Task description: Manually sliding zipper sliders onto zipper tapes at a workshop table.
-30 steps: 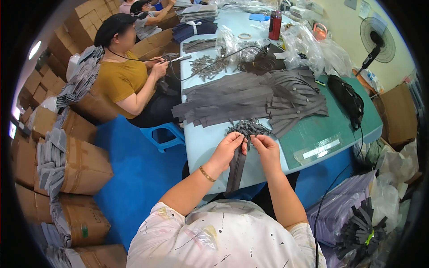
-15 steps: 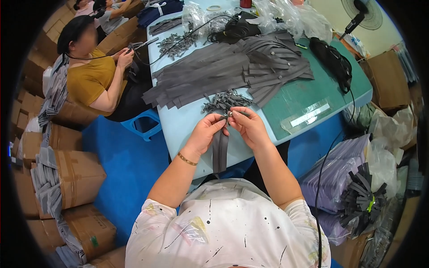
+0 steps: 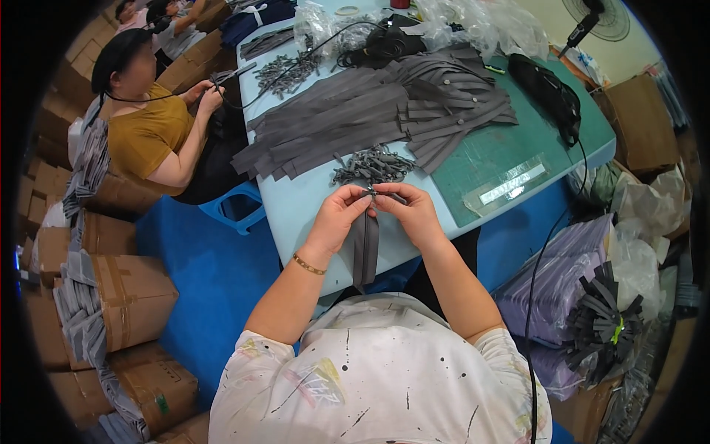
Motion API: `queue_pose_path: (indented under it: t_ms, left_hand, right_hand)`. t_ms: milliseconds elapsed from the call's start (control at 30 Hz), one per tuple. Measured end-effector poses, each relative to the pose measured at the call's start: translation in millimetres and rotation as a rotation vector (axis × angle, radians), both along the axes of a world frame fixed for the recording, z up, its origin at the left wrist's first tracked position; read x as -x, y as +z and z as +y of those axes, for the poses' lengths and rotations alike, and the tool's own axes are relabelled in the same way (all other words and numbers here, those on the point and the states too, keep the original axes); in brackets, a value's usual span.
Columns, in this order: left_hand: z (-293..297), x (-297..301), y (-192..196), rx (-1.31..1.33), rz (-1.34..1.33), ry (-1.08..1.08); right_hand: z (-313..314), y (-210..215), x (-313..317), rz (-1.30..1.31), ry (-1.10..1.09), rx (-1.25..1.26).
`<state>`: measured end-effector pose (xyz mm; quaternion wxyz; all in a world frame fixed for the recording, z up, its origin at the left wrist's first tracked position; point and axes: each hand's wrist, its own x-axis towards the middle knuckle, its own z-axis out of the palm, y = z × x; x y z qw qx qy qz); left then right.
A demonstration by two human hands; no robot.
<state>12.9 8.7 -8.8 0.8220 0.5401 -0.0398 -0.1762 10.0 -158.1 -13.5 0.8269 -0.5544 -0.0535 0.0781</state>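
Observation:
My left hand (image 3: 337, 220) pinches the top end of a dark grey zipper (image 3: 365, 248), whose length hangs down over the table's near edge. Against it, my right hand (image 3: 416, 216) is closed on a small grey zipper slider with a pull tab, mostly hidden by the fingertips. Both hands' fingertips meet at the zipper's end. Just beyond them lies a heap of zipper sliders (image 3: 373, 164) with grey pulls and glints of metal. Farther back, many flat dark grey zippers (image 3: 325, 122) are spread in overlapping layers.
The light blue table (image 3: 296, 214) carries a green mat (image 3: 451, 174), a black bag (image 3: 546, 96), clear plastic bags (image 3: 481, 26) and another slider heap (image 3: 285, 74). A co-worker (image 3: 151, 137) sits at the left. Cartons (image 3: 137, 296) stand left; wrapped purple bundles (image 3: 547, 288) stand right.
My right hand has moved slightly left and down, bringing the fingertips of both hands together at the zipper's end. The whole view has shifted a little.

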Motion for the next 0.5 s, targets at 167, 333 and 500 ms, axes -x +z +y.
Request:
queue_pose_path:
  t_ms: [167, 333, 500]
  left_hand:
    - [-2.3, 0.4, -0.7, -0.015, -0.047, 0.004]
    - [2.7, -1.1, -1.4, 0.000, 0.056, -0.003]
    - [0.8, 1.2, 3.2, 0.082, 0.087, -0.016]
  right_hand:
    - [0.3, -2.1, -0.2, 0.026, 0.003, -0.084]
    - [-1.1, -2.2, 0.4, 0.051, -0.060, -0.098]
    - [1.1, -3.0, 6.3, 0.015, -0.004, -0.043]
